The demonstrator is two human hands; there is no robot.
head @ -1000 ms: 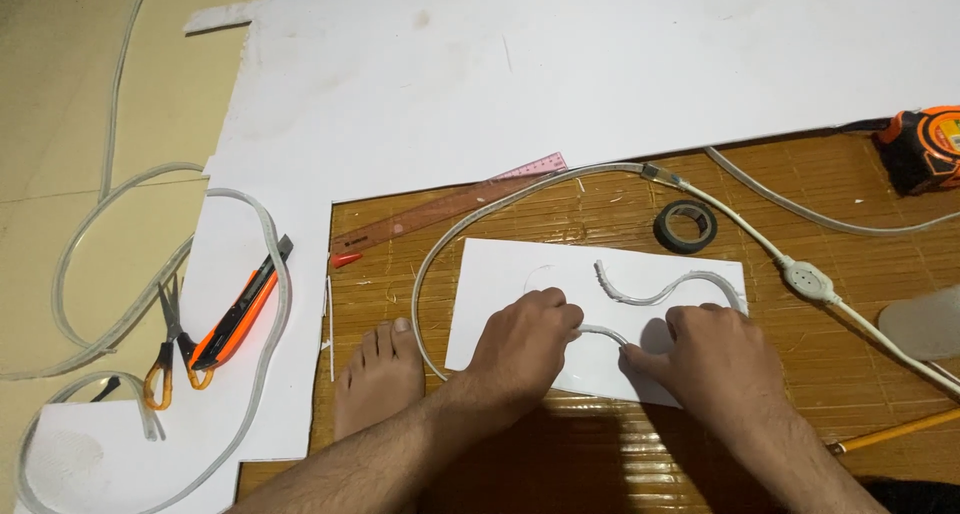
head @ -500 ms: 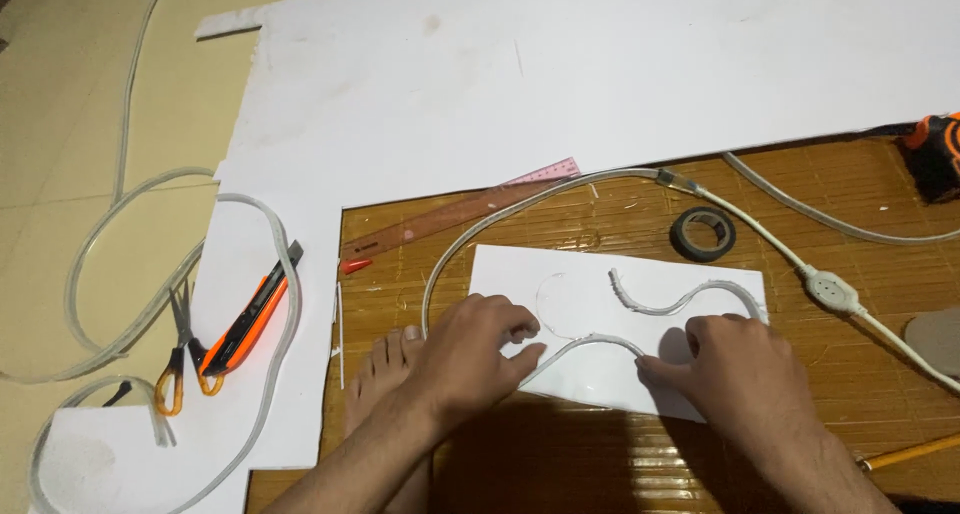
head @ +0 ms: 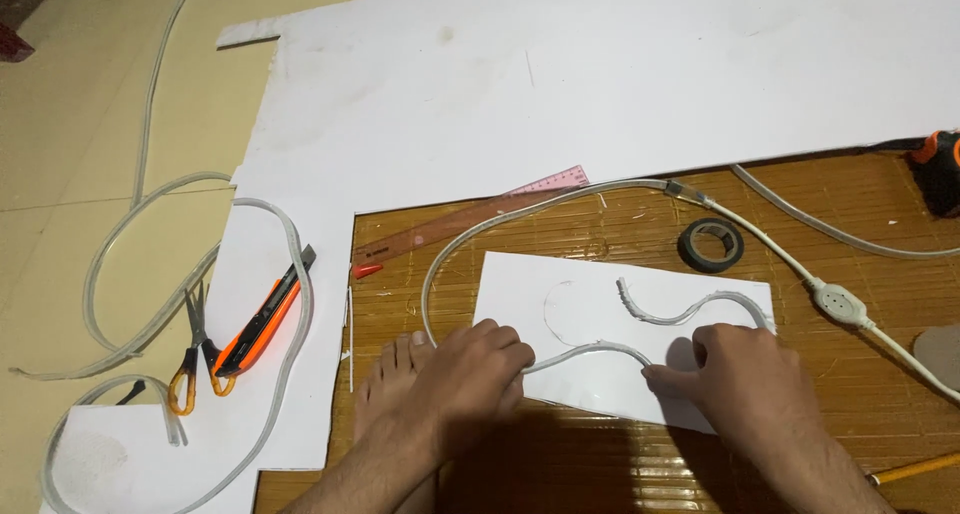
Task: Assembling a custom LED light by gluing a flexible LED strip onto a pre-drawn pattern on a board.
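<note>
Bamboo mat (head: 620, 244), white card (head: 600, 304), left hand (head: 470, 379) and right hand (head: 745, 379), fingers curled, pressing clear strip (head: 590, 351) down.

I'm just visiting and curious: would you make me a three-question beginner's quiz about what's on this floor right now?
1. True or false: the roll of black tape lies on the small white sheet.
2. Which tool lies right beside the orange utility knife? A) a hammer B) scissors C) a pencil
3. Fill in: the left hand and the right hand press a curved stretch of pale ______ onto the small white sheet.

Key
1. False: it lies on the bamboo mat, above the sheet.
2. B: the scissors, with orange handles.
3. Tubing: the tubing arches between the two hands.
</note>
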